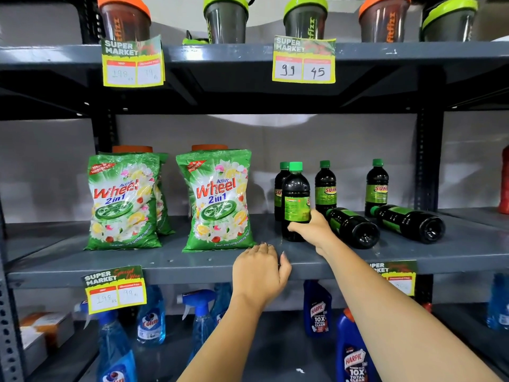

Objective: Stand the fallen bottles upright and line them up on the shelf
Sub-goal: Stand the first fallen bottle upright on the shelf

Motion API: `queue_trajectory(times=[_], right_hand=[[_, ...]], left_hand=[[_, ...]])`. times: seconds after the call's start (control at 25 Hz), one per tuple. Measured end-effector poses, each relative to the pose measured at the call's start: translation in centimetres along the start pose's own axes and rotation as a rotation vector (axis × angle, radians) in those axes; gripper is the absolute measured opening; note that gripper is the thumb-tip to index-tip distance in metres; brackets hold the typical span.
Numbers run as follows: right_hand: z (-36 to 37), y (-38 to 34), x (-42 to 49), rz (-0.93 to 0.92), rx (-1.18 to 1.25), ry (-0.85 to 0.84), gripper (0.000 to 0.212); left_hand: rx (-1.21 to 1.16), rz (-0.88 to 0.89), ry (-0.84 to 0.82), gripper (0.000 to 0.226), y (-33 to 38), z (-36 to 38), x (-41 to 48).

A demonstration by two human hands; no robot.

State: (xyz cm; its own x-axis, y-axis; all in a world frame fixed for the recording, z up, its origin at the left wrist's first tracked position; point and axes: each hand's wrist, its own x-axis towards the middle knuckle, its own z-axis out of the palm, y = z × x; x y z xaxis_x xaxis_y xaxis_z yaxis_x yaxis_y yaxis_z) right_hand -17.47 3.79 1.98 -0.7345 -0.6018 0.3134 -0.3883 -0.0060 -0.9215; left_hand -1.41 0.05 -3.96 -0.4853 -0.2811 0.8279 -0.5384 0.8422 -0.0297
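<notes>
Dark bottles with green caps and green labels stand on the grey middle shelf [192,261]. My right hand [312,226] grips the lower part of one upright bottle [295,194] near the shelf's front. Three more stand behind it: one [280,186] partly hidden, one [325,186], and one [376,186] further right. Two bottles lie on their sides, bases toward me: one [355,227] just right of my right hand, the other [413,221] further right. My left hand [260,271] rests on the shelf's front edge, fingers curled over it, holding nothing.
Two green Wheel detergent bags [124,199] [217,199] stand left of the bottles. Price tags [304,60] hang from the shelf edges. Shaker cups [225,20] line the top shelf. Blue spray bottles [151,321] and Harpic bottles [318,312] fill the shelf below.
</notes>
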Motion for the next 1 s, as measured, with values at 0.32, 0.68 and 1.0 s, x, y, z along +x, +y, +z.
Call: queue_trajectory(times=[0.32, 0.68, 1.0], right_hand=[[0.12, -0.08, 0.36, -0.006, -0.003, -0.062, 0.053], [0.25, 0.28, 0.36, -0.049, -0.04, -0.029, 0.071], [0.07, -0.21, -0.18, -0.024, -0.061, -0.003, 0.08]], left_hand=[[0.004, 0.004, 0.009, 0.042, -0.01, 0.14, -0.05], [0.022, 0.002, -0.005, 0.043, 0.0, 0.0, -0.13], [0.021, 0.011, -0.007, 0.043, -0.03, -0.06, -0.05]])
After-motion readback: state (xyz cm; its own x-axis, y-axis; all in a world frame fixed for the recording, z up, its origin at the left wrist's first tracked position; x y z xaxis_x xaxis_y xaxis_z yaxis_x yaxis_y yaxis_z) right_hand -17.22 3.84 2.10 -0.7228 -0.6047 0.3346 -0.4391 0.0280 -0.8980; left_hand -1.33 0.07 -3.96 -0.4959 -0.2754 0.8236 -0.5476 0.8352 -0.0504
